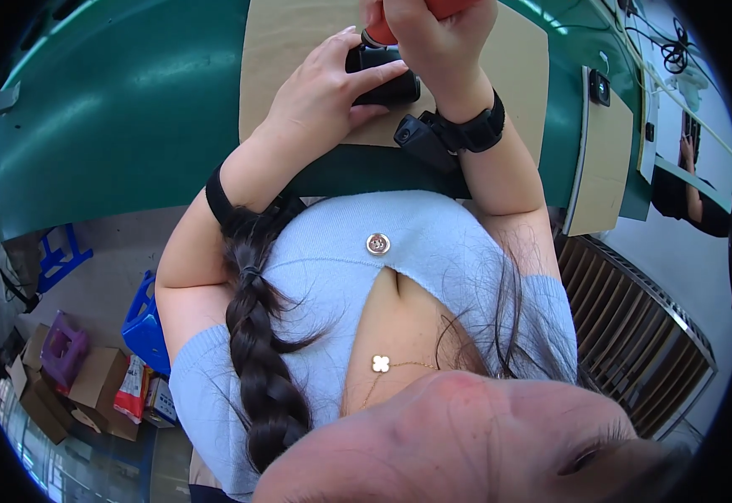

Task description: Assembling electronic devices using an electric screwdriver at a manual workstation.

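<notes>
The upper rim cut off much of a rounded red tool (448, 8) with a dark-ringed end, so its full shape could not be told. The right hand (441, 38) was closed around it, most of its fingers hidden behind the back of the hand. The tool's ringed end stood at a black, rounded, cylinder-like object (398, 90); whether the two touched was hard to make out. The left hand (324, 88), partly curled, steadied that object between an outstretched finger on top and the thumb below, covering its left part. The object lay near the top of the view, over a tan cardboard sheet (504, 75).

Bare cardboard ran to the right of the right wrist, and the sheet's near edge stopped just short of the desk's near edge. Left of the sheet, a broad stretch of the glossy green desk (131, 109) lay open.

Toward the right stood a narrower tan board (605, 168) with a small black device (600, 87) at its far end. Beyond it, a co-worker's arm (691, 180) showed. A dark slatted rack (646, 323) stood below right; blue plastic stools (144, 323) and open brown cardboard boxes (102, 381) occupied the floor at left.
</notes>
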### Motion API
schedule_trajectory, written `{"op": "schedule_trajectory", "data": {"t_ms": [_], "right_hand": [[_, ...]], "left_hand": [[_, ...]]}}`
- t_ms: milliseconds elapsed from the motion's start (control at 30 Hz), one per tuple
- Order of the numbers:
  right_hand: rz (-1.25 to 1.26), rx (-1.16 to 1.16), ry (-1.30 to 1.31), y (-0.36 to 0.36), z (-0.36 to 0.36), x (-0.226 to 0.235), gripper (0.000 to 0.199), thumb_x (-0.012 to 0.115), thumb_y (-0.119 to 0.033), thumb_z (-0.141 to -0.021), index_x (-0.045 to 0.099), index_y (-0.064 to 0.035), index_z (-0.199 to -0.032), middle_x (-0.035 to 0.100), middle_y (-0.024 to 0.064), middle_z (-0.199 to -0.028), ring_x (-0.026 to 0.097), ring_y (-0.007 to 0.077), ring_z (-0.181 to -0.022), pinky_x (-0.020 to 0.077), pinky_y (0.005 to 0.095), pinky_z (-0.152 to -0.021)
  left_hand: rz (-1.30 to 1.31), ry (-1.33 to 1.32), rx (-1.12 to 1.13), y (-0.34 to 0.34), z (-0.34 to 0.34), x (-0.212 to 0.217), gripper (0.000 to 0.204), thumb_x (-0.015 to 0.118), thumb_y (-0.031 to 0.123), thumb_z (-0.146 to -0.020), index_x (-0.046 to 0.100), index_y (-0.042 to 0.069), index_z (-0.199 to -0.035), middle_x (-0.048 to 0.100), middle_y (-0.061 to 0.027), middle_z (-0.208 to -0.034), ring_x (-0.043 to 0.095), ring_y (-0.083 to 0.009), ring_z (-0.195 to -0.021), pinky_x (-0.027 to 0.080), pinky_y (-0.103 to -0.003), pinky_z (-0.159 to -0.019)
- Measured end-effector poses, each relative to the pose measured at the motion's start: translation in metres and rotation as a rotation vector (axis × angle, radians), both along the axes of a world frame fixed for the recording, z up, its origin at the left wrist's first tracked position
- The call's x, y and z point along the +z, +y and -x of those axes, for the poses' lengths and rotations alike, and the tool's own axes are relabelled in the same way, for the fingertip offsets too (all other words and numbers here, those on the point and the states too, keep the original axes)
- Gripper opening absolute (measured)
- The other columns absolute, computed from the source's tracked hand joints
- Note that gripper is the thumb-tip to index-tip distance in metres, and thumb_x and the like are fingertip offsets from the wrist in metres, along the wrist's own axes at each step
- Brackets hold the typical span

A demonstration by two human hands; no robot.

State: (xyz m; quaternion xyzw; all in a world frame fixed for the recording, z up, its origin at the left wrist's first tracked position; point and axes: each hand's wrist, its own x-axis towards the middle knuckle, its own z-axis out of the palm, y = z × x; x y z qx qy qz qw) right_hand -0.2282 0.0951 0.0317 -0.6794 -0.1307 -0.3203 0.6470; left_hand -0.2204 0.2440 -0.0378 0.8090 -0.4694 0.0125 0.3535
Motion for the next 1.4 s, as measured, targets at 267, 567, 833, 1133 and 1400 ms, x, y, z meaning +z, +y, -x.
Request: {"op": "schedule_trajectory", "data": {"t_ms": [267, 567, 833, 1133, 1400], "right_hand": [[0.136, 0.209, 0.049, -0.012, -0.001, -0.004, 0.038, 0.073, -0.002, -0.081, 0.058, -0.0029, -0.116, 0.063, 0.0036, -0.099, 0.062, 0.011, -0.087, 0.0512, 0.0236, -0.076], [0.241, 0.099, -0.041, -0.008, -0.003, -0.016, 0.039, 0.073, -0.002, -0.08, 0.059, -0.0027, -0.116, 0.064, 0.0047, -0.098, 0.063, 0.0125, -0.087, 0.0513, 0.024, -0.074], [-0.301, 0.088, -0.009, -0.01, 0.033, 0.006, 0.038, 0.069, -0.009, -0.091, 0.047, -0.0051, -0.121, 0.059, 0.0076, -0.086, 0.061, 0.0174, -0.066, 0.0515, 0.0284, -0.06], [-0.26, -0.168, 0.001, -0.014, 0.067, -0.003, 0.036, 0.065, -0.02, -0.096, 0.043, -0.0064, -0.121, 0.057, 0.0083, -0.082, 0.056, 0.0164, -0.059, 0.05, 0.0278, -0.056], [-0.193, -0.135, -0.012, -0.015, 0.067, -0.01, 0.039, 0.069, -0.02, -0.094, 0.043, -0.006, -0.119, 0.057, 0.0088, -0.081, 0.057, 0.0167, -0.06, 0.0507, 0.028, -0.057]], "left_hand": [[-0.003, 0.009, -0.009, -0.001, 0.003, 0.003, 0.054, 0.082, 0.024, -0.075, 0.069, 0.035, -0.126, 0.052, -0.0131, -0.134, 0.056, -0.0327, -0.123, 0.053, -0.041, -0.097], [0.0, -0.017, -0.022, -0.002, -0.001, -0.003, 0.051, 0.082, 0.026, -0.077, 0.069, 0.034, -0.126, 0.053, -0.0146, -0.132, 0.057, -0.0332, -0.121, 0.053, -0.041, -0.096], [0.019, -0.069, 0.026, -0.002, -0.003, -0.004, 0.054, 0.082, 0.028, -0.077, 0.067, 0.035, -0.128, 0.054, -0.0179, -0.131, 0.058, -0.0355, -0.119, 0.054, -0.041, -0.094], [0.013, -0.112, 0.029, 0.001, -0.007, -0.005, 0.055, 0.082, 0.029, -0.078, 0.065, 0.036, -0.13, 0.055, -0.0168, -0.129, 0.06, -0.0351, -0.115, 0.054, -0.042, -0.093], [0.011, -0.107, 0.028, 0.002, -0.007, -0.005, 0.055, 0.082, 0.028, -0.078, 0.066, 0.036, -0.13, 0.055, -0.0165, -0.128, 0.06, -0.0346, -0.114, 0.054, -0.042, -0.093]]}}
